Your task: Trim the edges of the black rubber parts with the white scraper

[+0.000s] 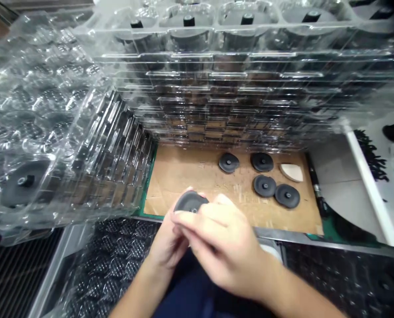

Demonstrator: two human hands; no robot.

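My left hand (166, 242) is closed around a dark grey rounded plastic disc (189, 201) with a small hub at its middle, held above the cardboard's front edge. My right hand (221, 240) reaches across the near side of this disc, its fingers and thumb pinched together at the rim. Whether a small piece sits in that pinch is hidden. Several similar dark discs (265, 185) lie hub up on the cardboard (180, 172) to the right. Beside them rests a cream-coloured wedge-shaped piece (292, 172).
Tall stacks of clear plastic trays (213, 88) wall off the back, their top pockets holding dark discs. Another clear tray stack (51, 132) stands at left. A white-edged bin (362, 172) holding small black parts is at right. More trays (117, 265) lie below the table edge.
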